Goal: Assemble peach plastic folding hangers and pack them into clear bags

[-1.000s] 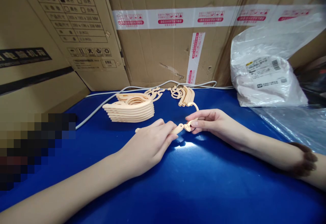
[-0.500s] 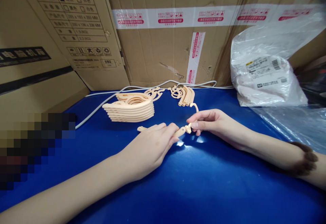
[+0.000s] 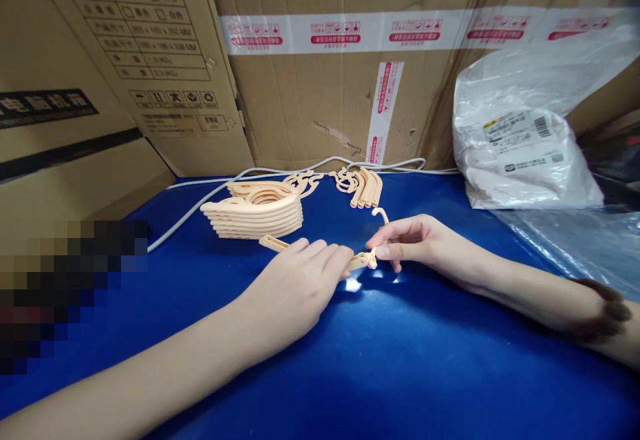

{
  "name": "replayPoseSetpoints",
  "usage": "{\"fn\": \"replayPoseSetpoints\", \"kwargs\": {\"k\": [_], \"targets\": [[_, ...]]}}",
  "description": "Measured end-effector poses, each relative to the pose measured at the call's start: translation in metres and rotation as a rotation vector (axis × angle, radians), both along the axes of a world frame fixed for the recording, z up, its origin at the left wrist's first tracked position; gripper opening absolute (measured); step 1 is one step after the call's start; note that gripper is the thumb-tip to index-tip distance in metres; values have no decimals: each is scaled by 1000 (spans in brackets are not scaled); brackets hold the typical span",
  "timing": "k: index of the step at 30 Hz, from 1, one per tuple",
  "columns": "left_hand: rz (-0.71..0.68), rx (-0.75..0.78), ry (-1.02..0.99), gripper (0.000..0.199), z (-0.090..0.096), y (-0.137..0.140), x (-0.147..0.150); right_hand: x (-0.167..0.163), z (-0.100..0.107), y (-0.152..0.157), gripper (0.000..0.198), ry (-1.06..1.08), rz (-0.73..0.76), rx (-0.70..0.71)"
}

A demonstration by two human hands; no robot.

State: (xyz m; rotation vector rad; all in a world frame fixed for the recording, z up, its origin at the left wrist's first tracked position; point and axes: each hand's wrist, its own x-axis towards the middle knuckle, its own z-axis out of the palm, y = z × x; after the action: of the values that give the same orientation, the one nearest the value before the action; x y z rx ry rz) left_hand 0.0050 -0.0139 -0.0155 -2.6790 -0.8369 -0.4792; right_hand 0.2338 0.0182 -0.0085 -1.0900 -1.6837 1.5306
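Note:
Under my left hand [image 3: 310, 280] runs a cream plastic hanger arm [image 3: 273, 244], its fingers wrapped round the middle; one end sticks out to the left, the other to the right. My right hand [image 3: 413, 243] pinches a cream hanger hook [image 3: 380, 215] between thumb and fingers, its curved tip pointing up. The lower end of the hook meets the right end of the arm between my hands; whether the two are joined I cannot tell. Behind my left hand lies a neat stack of hanger pieces [image 3: 255, 217].
Loose cream hooks [image 3: 345, 180] and several curved arms [image 3: 367, 189] lie at the back of the blue table [image 3: 400, 367]. A white cable [image 3: 193, 217] runs along the rear. Cardboard boxes [image 3: 310, 100] stand behind, and a white plastic bag [image 3: 525, 153] sits at right.
The hanger arm has turned, its left end now raised and further left. Its right end has come against the hook's lower end, where a small gap showed before.

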Motion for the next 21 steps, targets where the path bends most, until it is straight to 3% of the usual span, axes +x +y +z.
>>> {"fn": "replayPoseSetpoints", "kwargs": {"k": [21], "targets": [[34, 51, 90, 28, 0, -4, 0, -3, 0, -1, 24, -80, 19, 40]]}}
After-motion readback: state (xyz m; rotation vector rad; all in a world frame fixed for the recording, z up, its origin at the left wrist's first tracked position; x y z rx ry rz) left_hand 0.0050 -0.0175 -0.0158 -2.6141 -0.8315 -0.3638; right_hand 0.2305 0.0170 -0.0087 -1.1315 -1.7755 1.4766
